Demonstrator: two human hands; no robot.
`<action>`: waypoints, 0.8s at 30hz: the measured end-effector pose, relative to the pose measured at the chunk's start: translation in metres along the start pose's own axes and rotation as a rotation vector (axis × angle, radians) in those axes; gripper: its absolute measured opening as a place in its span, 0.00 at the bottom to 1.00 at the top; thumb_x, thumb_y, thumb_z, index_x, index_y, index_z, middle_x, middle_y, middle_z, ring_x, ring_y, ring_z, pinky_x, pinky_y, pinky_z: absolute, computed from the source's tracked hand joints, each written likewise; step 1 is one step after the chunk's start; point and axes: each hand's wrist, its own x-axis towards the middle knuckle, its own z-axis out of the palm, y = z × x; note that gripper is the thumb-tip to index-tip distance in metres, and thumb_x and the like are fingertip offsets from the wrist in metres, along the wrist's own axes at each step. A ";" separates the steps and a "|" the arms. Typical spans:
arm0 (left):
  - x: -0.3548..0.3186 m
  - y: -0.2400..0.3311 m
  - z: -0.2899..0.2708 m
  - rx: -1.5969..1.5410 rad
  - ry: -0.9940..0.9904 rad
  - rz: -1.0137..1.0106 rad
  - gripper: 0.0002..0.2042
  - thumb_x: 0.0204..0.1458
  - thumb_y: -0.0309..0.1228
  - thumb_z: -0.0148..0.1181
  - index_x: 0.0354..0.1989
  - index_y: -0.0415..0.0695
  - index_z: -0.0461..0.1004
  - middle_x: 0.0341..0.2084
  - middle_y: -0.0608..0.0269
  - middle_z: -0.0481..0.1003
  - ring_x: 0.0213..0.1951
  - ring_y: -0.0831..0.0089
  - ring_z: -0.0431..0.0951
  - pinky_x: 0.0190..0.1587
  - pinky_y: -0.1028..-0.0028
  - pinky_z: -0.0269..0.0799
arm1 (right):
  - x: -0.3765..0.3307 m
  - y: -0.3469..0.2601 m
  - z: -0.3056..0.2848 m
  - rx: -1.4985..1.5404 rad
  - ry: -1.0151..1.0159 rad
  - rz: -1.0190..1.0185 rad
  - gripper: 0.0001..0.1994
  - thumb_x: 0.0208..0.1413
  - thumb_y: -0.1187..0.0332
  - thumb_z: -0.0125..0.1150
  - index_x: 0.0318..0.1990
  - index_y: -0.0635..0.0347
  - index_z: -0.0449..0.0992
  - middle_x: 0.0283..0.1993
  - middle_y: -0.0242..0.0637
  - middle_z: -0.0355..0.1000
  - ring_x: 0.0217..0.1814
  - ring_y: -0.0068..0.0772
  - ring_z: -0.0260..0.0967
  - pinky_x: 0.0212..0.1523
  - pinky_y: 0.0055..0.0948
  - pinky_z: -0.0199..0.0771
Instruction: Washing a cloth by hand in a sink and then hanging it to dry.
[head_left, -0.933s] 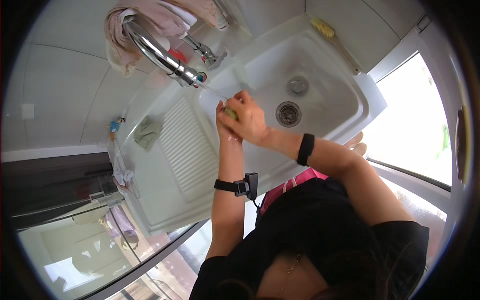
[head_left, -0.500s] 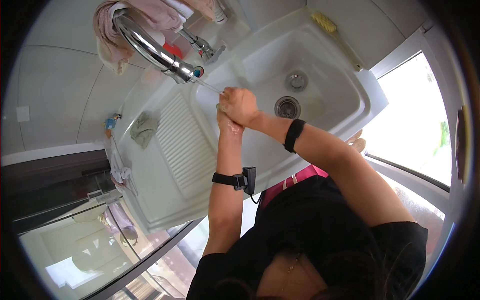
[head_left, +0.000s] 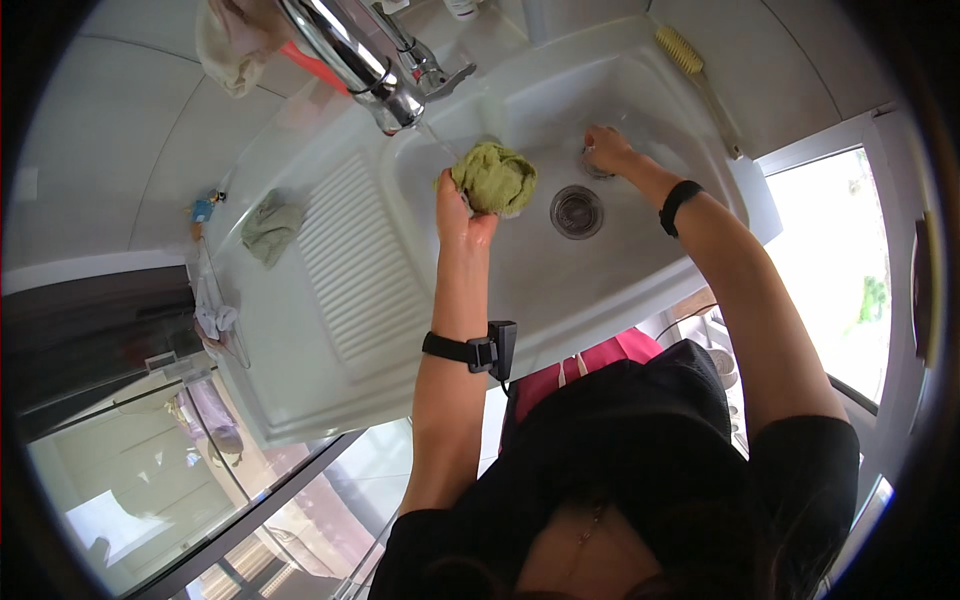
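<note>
Green cloth (head_left: pixel 495 178): bunched into a wad, gripped in left hand (head_left: pixel 460 212), held above white sink basin (head_left: pixel 520 270), just below and right of chrome tap spout (head_left: pixel 395 100); thin stream of water falling from spout onto cloth edge, just beyond the fingertips.

Left hand: fingers curled tight round lower left part of cloth, thumb side toward tap, most of cloth bulging out past the fingertips toward the drain. Black wrist strap (head_left: pixel 470 348) with small box on forearm.

Right hand (head_left: pixel 607 150): reaching into far part of basin, well apart from cloth; fingers bent downward, tips touching a small round metal fitting (head_left: pixel 592 165) on basin floor; how firmly closed cannot be told. Black band (head_left: pixel 678 203) on wrist.

Round drain (head_left: pixel 576 211): between the two hands, nearer the right fingertips, touched by neither.

Ribbed draining board (head_left: pixel 360 260): left of the left fingers. Second green rag (head_left: pixel 270 226): lying crumpled beyond draining board. Scrubbing brush (head_left: pixel 695 70): on sink rim, beyond the right fingers.
</note>
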 end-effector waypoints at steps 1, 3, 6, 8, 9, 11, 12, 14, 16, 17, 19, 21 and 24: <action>-0.002 0.000 0.002 -0.004 0.002 -0.003 0.15 0.50 0.35 0.45 0.44 0.41 0.59 0.43 0.61 0.63 0.47 0.67 0.65 0.50 0.61 0.63 | 0.005 0.006 0.005 -0.186 0.042 0.002 0.17 0.43 0.64 0.58 0.42 0.57 0.65 0.40 0.46 0.67 0.43 0.45 0.64 0.39 0.33 0.68; -0.009 0.002 0.001 -0.001 0.060 -0.037 0.15 0.50 0.35 0.46 0.43 0.41 0.59 0.42 0.62 0.63 0.46 0.68 0.65 0.49 0.62 0.64 | 0.008 0.008 0.015 -0.222 0.002 0.076 0.19 0.43 0.66 0.59 0.44 0.58 0.64 0.41 0.47 0.66 0.44 0.47 0.63 0.40 0.35 0.68; -0.006 0.003 -0.009 -0.039 0.086 -0.053 0.15 0.49 0.34 0.47 0.43 0.41 0.59 0.42 0.62 0.63 0.46 0.67 0.65 0.50 0.61 0.63 | 0.016 0.014 0.026 -0.398 -0.056 0.017 0.21 0.41 0.69 0.60 0.45 0.60 0.62 0.44 0.47 0.65 0.45 0.49 0.63 0.43 0.36 0.67; -0.006 0.001 -0.008 -0.040 0.094 -0.046 0.14 0.49 0.34 0.47 0.42 0.41 0.60 0.42 0.61 0.63 0.46 0.67 0.65 0.49 0.61 0.64 | 0.024 0.031 0.030 -0.543 -0.076 -0.102 0.22 0.41 0.70 0.60 0.46 0.61 0.63 0.45 0.48 0.65 0.46 0.49 0.63 0.44 0.37 0.67; -0.008 0.002 -0.009 -0.039 0.116 -0.024 0.14 0.49 0.34 0.48 0.41 0.40 0.61 0.42 0.60 0.64 0.45 0.67 0.66 0.48 0.61 0.65 | 0.025 0.031 0.033 -0.557 -0.140 -0.177 0.21 0.42 0.70 0.59 0.45 0.62 0.63 0.45 0.48 0.65 0.46 0.48 0.63 0.44 0.36 0.67; -0.010 0.006 -0.013 -0.043 0.112 -0.037 0.14 0.49 0.34 0.47 0.41 0.39 0.61 0.41 0.59 0.64 0.44 0.66 0.67 0.47 0.61 0.66 | 0.027 0.028 0.041 -0.570 -0.213 -0.257 0.19 0.43 0.71 0.58 0.45 0.64 0.64 0.45 0.47 0.65 0.46 0.47 0.63 0.44 0.36 0.67; -0.009 0.005 -0.011 -0.047 0.083 -0.059 0.13 0.49 0.33 0.47 0.40 0.39 0.62 0.40 0.58 0.65 0.43 0.66 0.68 0.46 0.61 0.67 | 0.029 0.033 0.042 -0.516 -0.163 -0.214 0.16 0.45 0.70 0.56 0.43 0.64 0.67 0.46 0.46 0.65 0.46 0.42 0.64 0.43 0.34 0.68; -0.008 -0.001 -0.008 -0.044 0.064 -0.069 0.13 0.49 0.33 0.46 0.39 0.38 0.62 0.39 0.58 0.66 0.42 0.65 0.68 0.46 0.61 0.68 | 0.034 0.043 0.043 -0.468 -0.111 -0.166 0.14 0.47 0.70 0.54 0.42 0.64 0.69 0.48 0.45 0.65 0.46 0.38 0.66 0.42 0.32 0.70; -0.007 -0.008 -0.004 -0.037 0.039 -0.084 0.12 0.50 0.33 0.45 0.39 0.38 0.63 0.38 0.57 0.66 0.42 0.65 0.69 0.45 0.61 0.68 | 0.040 0.059 0.042 -0.565 -0.139 -0.141 0.11 0.45 0.70 0.55 0.36 0.66 0.72 0.39 0.45 0.70 0.41 0.42 0.68 0.37 0.33 0.71; -0.006 -0.011 0.000 -0.044 0.038 -0.103 0.12 0.51 0.33 0.44 0.39 0.37 0.63 0.39 0.57 0.66 0.42 0.65 0.69 0.45 0.61 0.68 | 0.041 0.068 0.040 -0.570 -0.136 -0.129 0.11 0.45 0.70 0.55 0.36 0.66 0.72 0.39 0.45 0.70 0.41 0.42 0.68 0.37 0.33 0.71; -0.008 -0.008 -0.007 -0.053 0.065 -0.098 0.12 0.51 0.33 0.43 0.40 0.37 0.62 0.39 0.57 0.66 0.42 0.65 0.69 0.45 0.60 0.68 | 0.030 0.048 0.036 -0.750 -0.380 -0.041 0.11 0.44 0.71 0.57 0.35 0.68 0.72 0.39 0.46 0.70 0.38 0.44 0.69 0.35 0.34 0.72; -0.007 -0.006 -0.012 -0.093 0.071 -0.117 0.12 0.52 0.33 0.43 0.40 0.37 0.63 0.39 0.57 0.67 0.42 0.65 0.69 0.45 0.60 0.68 | 0.010 0.027 0.025 -0.698 -0.553 0.073 0.10 0.43 0.70 0.57 0.33 0.68 0.73 0.39 0.46 0.70 0.38 0.44 0.69 0.35 0.34 0.72; -0.001 -0.014 -0.017 -0.078 0.078 -0.131 0.14 0.53 0.37 0.42 0.41 0.39 0.64 0.40 0.57 0.67 0.44 0.63 0.67 0.45 0.59 0.66 | -0.008 0.041 0.052 -0.521 -0.599 0.147 0.10 0.40 0.69 0.58 0.29 0.68 0.73 0.38 0.46 0.71 0.38 0.44 0.69 0.34 0.35 0.71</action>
